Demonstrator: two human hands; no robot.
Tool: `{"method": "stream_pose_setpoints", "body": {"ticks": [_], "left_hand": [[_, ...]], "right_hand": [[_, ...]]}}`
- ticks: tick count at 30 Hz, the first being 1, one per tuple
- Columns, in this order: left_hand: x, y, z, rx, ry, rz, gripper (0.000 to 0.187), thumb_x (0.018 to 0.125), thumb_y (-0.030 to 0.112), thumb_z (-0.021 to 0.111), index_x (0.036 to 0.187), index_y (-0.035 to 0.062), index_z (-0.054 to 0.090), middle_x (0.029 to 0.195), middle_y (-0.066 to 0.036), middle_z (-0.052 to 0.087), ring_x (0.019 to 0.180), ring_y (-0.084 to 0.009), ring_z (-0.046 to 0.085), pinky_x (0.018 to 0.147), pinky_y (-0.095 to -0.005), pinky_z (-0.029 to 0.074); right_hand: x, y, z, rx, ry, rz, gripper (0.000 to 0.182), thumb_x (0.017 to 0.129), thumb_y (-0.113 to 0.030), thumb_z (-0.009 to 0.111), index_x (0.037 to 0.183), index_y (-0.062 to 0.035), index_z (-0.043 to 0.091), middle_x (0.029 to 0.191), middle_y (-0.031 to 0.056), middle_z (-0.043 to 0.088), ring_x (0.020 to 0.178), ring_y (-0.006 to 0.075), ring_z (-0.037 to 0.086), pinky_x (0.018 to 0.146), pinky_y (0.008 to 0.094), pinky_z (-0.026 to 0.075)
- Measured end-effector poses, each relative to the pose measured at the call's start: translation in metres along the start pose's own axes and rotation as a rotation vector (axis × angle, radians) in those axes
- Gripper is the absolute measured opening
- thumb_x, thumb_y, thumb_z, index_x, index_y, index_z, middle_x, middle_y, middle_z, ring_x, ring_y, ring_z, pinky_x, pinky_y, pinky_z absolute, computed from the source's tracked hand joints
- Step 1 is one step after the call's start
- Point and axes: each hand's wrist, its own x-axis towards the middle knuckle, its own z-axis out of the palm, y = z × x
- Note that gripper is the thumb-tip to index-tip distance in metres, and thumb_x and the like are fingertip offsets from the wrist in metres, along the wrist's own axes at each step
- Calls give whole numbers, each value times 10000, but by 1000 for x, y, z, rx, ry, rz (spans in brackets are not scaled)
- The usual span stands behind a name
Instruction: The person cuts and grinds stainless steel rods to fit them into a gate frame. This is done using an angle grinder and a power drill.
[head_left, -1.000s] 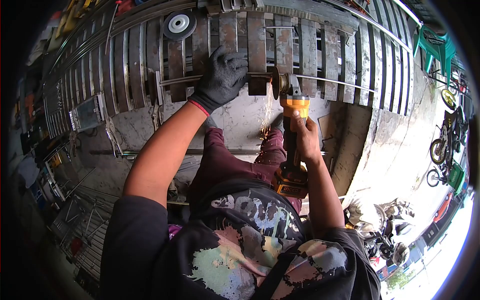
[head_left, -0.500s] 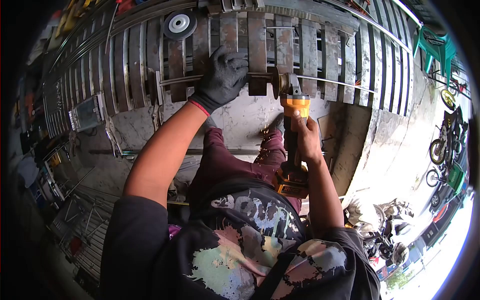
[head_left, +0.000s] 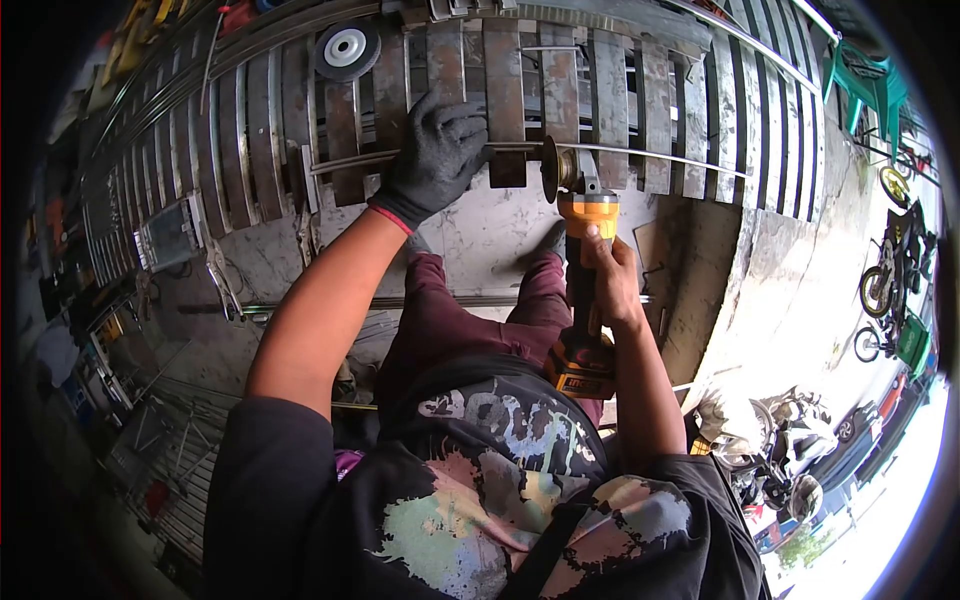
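My left hand (head_left: 437, 158), in a dark grey glove with a red cuff edge, is closed round a thin metal rod (head_left: 680, 158) that lies across the slatted metal bench (head_left: 507, 75). Bare and wrapped round the body of a yellow and black angle grinder (head_left: 590, 215) is my right hand (head_left: 612, 275), thumb on top. The grinder's disc (head_left: 551, 169) stands upright at the rod, right of my glove; whether they touch I cannot tell. No sparks show.
A round grey disc (head_left: 347, 50) lies on the bench at the upper left. Locking clamps (head_left: 222, 282) hang from the front edge at left. A green plastic chair (head_left: 868, 85) stands at the upper right, with motorcycles (head_left: 880, 280) beyond.
The sparks that fell below the grinder's disc are gone. The bench and the grinder's head appear shifted slightly left in view. Both hands keep their holds.
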Motion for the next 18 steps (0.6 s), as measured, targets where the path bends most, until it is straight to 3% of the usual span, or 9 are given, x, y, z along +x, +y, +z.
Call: {"method": "stream_pose_setpoints", "body": {"ticks": [2,5,8,11,18], "left_hand": [[1,0,0,-4,0,2,320,909,195,842,1217,131,786,1330,-18,699,1419,-252,592,1323,-554,311],[3,1,-3,-6,-14,-4,310,915,195,841,1212,130,782,1331,-20,699,1412,-253,594,1316,-554,327],[4,2,-3,-10,-19,-4,302,923,198,840,1210,129,778,1333,-24,698,1408,-256,593,1314,-555,330],[4,1,-3,-19,-18,-3,303,928,205,841,1213,127,775,1336,-30,698,1409,-259,587,1312,-557,331],[3,0,-2,-38,14,13,296,924,205,846,1200,121,778,1342,-38,698,1408,-265,586,1311,-556,331]], "right_hand": [[5,7,-2,-42,21,-14,484,1130,-526,688,1028,-60,607,775,1,596,562,106,601,493,307,520],[-3,-8,10,-58,33,-17,517,1129,-574,673,926,-111,559,781,-37,516,604,58,481,537,270,432],[-5,-12,13,-68,40,-3,525,1130,-578,669,918,-107,574,798,-42,518,657,52,466,590,269,418],[2,-1,7,-89,26,-30,518,1123,-553,686,1054,-45,614,766,31,628,544,129,627,486,312,523],[5,4,7,-117,43,-43,568,1108,-590,690,1103,-24,641,765,34,634,543,132,628,491,317,525]]}}
